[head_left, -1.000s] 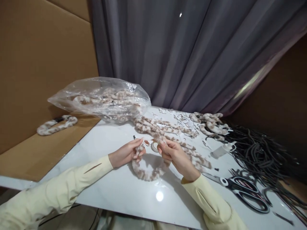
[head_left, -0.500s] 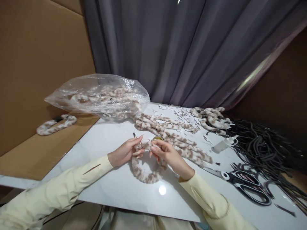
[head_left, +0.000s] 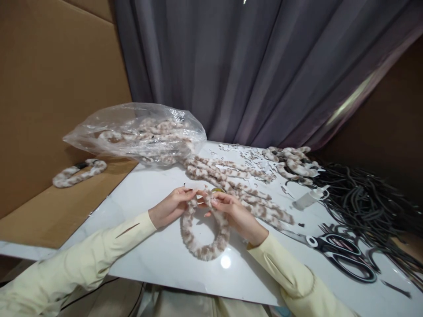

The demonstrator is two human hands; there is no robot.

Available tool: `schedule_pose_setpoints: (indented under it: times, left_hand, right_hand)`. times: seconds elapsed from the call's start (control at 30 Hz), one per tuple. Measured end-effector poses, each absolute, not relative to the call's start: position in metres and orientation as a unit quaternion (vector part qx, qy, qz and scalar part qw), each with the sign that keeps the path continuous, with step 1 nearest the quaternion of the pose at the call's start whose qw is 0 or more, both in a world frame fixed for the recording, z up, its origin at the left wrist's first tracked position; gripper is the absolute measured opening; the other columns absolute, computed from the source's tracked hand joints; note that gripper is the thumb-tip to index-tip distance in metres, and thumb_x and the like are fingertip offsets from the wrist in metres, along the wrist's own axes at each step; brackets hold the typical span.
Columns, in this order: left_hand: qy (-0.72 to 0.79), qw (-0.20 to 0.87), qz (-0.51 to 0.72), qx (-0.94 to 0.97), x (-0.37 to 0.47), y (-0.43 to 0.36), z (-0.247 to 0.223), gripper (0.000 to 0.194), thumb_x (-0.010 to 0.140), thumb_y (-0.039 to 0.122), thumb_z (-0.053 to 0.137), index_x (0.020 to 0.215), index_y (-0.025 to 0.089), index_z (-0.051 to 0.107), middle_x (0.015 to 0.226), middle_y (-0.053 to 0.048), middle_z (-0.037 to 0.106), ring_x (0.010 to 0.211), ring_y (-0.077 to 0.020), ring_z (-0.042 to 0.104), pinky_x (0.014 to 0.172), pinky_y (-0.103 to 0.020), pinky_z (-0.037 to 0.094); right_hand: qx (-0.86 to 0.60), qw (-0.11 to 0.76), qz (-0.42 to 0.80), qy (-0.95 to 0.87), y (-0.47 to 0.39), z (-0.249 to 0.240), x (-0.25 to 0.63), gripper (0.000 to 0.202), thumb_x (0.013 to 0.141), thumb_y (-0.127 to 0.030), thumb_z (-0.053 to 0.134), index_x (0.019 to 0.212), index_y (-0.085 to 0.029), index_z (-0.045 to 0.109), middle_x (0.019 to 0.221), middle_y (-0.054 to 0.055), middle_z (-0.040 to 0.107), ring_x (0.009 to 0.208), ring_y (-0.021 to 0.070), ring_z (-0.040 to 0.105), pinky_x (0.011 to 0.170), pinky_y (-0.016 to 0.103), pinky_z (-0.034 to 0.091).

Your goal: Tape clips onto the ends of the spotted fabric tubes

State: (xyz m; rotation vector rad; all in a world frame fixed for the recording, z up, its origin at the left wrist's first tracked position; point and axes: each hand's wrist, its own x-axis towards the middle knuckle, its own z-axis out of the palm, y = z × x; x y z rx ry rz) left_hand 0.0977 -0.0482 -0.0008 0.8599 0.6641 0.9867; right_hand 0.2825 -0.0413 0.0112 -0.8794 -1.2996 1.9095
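A fluffy white and brown fur tube [head_left: 205, 252], bent into a ring, hangs between my two hands over the white table. My left hand [head_left: 172, 206] pinches one end of it at the upper left of the ring. With fingers closed, my right hand [head_left: 236, 213] grips the other end at the upper right. The two ends are close together; a small dark tip sticks up above my left fingers. Just behind my right fingers, a small round tin [head_left: 218, 190] is partly hidden.
More fur tubes [head_left: 244, 189] lie behind my hands, beside a clear plastic bag [head_left: 139, 132] of them. At right are scissors [head_left: 346, 255], a small bottle [head_left: 309, 199] and black cords [head_left: 366, 198]. A fur loop [head_left: 79, 173] rests on cardboard [head_left: 42, 215] at left.
The two ends of the fur tube have come apart a little at the top, and the ring now hangs slightly lower and more open between my hands.
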Motion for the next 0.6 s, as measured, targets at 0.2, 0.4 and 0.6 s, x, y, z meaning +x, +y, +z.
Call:
schedule_pose_setpoints:
  times: [0.2,0.4,0.6]
  left_hand:
    - [0.241,0.779,0.478,0.327,0.098,-0.049,-0.002,0.011,0.077,0.018,0.063,0.081,0.01,0.07,0.111,-0.011,0.063,0.083,-0.0181,0.06,0.076,-0.03,0.047]
    - [0.246,0.789,0.46,0.325,0.101,-0.05,-0.003,0.013,0.078,0.019,0.064,0.086,0.01,0.069,0.118,-0.011,0.06,0.088,-0.0188,0.061,0.084,-0.031,0.046]
    - [0.244,0.79,0.424,0.369,0.105,-0.053,-0.005,0.02,0.077,0.03,0.067,0.083,0.011,0.069,0.092,-0.01,0.067,0.086,-0.0195,0.061,0.081,-0.027,0.045]
  right_hand:
    - [-0.31,0.328,0.712,-0.538,-0.041,0.003,0.281,0.019,0.076,-0.031,0.066,0.085,-0.015,0.06,0.053,-0.003,0.056,0.042,0.0063,0.044,0.046,0.02,0.032]
    - [-0.337,0.362,0.66,-0.566,-0.045,0.004,0.276,0.024,0.072,-0.037,0.07,0.077,-0.016,0.059,0.062,-0.004,0.053,0.05,0.0074,0.047,0.051,0.021,0.037]
    - [-0.325,0.398,0.632,-0.58,-0.05,0.006,0.267,0.026,0.069,-0.041,0.07,0.073,-0.018,0.058,0.077,0.0,0.055,0.069,0.012,0.052,0.064,0.024,0.046]
